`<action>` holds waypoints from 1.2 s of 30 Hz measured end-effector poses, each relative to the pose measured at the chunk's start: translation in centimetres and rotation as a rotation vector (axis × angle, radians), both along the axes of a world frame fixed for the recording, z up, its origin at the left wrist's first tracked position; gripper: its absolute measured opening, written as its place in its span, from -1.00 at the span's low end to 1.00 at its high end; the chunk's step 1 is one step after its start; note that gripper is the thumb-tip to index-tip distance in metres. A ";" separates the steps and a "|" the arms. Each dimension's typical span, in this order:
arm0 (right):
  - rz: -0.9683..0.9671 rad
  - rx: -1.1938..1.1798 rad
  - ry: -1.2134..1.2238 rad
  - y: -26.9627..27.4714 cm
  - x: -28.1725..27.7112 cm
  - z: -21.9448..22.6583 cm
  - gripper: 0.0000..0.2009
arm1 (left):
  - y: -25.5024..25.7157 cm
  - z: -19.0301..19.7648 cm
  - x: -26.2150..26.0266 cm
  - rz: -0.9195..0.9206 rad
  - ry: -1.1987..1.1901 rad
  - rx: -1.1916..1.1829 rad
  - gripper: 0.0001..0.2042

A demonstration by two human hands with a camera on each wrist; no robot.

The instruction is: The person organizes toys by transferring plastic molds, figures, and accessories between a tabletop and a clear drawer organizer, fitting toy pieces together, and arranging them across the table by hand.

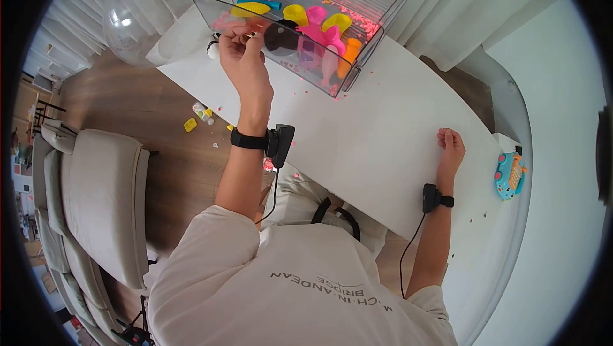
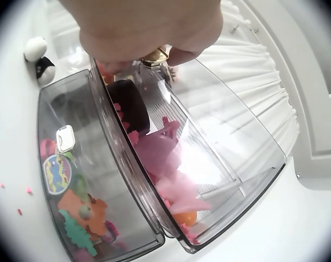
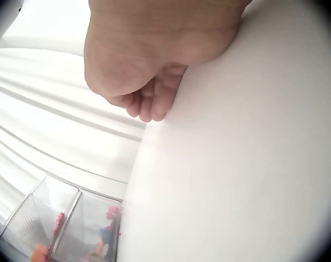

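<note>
My left hand (image 1: 246,58) is raised over the front left corner of a clear plastic bin (image 1: 274,65). It pinches a small shiny gold piece (image 2: 155,57) between thumb and fingers; its exact kind I cannot tell. Below the hand, inside the bin, lie a dark round piece (image 1: 281,37), yellow cups (image 1: 295,14), pink toy pieces (image 1: 316,15), an orange piece (image 1: 350,49) and scattered pink bits (image 1: 364,23). Far from the bin, my right hand (image 1: 451,146) rests on the white table (image 1: 383,122), fingers loosely curled and holding nothing.
A second clear compartment (image 2: 67,109) holds orange and green pieces. Black and white balls (image 2: 36,49) lie beside it. A blue toy car (image 1: 509,176) stands at the table's right side. On the floor are a small bottle (image 1: 203,113) and a yellow piece (image 1: 190,125).
</note>
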State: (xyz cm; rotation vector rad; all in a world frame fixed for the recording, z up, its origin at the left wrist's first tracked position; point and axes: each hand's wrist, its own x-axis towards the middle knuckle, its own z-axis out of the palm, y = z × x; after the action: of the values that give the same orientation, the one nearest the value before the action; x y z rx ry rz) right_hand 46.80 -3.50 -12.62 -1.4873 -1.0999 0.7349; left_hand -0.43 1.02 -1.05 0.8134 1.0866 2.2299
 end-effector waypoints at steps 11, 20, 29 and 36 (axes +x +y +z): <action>0.680 0.333 -0.190 5.9 -18.7 24.4 -0.69 | 2.7 -8.1 0.6 0.200 -0.239 -0.010 -0.82; 1.271 -0.151 -0.773 10.6 -34.8 27.7 -0.38 | 4.9 -12.4 -0.4 0.131 -0.255 -0.110 -0.86; 1.075 -0.282 -0.965 15.7 -38.4 20.8 -0.20 | 5.1 -12.6 -0.4 0.119 -0.288 -0.079 -0.87; 1.127 -0.424 -0.912 16.3 -36.9 19.5 -0.35 | 4.8 -12.2 -0.4 0.096 -0.311 -0.068 -0.85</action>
State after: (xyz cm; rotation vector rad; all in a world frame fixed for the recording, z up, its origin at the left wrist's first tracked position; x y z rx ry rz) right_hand 9.91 12.76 6.89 -1.4919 -2.7185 1.1008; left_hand -0.82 5.79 -13.22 0.3750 1.0604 2.2878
